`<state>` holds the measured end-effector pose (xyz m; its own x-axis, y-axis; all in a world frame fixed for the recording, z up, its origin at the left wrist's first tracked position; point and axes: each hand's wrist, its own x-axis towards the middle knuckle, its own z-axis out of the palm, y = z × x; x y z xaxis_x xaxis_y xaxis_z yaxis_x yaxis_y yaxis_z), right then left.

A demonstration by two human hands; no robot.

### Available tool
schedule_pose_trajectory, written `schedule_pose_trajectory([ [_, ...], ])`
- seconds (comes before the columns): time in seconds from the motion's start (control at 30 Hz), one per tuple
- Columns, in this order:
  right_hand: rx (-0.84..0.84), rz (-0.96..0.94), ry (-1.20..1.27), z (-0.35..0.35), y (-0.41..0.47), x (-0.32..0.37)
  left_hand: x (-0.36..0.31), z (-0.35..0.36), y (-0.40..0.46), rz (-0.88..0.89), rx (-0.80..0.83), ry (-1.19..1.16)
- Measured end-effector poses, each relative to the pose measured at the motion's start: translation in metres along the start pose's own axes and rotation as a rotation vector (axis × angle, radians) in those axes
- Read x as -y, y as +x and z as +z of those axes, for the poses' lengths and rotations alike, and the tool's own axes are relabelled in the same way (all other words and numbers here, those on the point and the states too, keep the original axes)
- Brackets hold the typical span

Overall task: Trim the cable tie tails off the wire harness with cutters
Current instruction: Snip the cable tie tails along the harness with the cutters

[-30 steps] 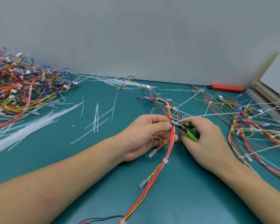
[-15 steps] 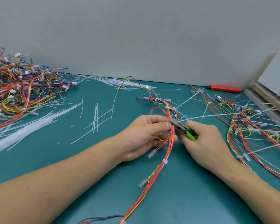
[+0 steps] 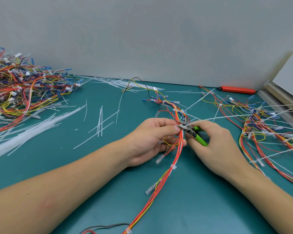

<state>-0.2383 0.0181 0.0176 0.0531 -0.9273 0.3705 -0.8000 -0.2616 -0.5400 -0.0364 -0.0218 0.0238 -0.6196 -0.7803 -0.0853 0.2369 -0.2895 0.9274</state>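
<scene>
While the left hand (image 3: 152,137) pinches the wire harness (image 3: 173,168) at mid-bench, fingers curled round the red and yellow strands, the right hand (image 3: 215,146) grips the green-handled cutters (image 3: 191,131), whose metal nose meets the bundle beside a long white cable tie tail (image 3: 227,117) running right. Cut tails (image 3: 100,122) litter the teal bench (image 3: 201,208); a harness pile (image 3: 20,92) sits far left.

No legible text or markings

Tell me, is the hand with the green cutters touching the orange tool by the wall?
Apart. The head view shows the right hand gripping the green cutters mid-table, bare mat between it and the orange tool.
</scene>
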Motion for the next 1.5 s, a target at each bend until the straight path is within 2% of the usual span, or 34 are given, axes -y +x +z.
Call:
schedule_pose_trajectory([
  [1.5,-0.009,0.024,-0.006,0.001,-0.001,-0.002,0.000,0.001,-0.001,0.017,0.033,0.007],
])
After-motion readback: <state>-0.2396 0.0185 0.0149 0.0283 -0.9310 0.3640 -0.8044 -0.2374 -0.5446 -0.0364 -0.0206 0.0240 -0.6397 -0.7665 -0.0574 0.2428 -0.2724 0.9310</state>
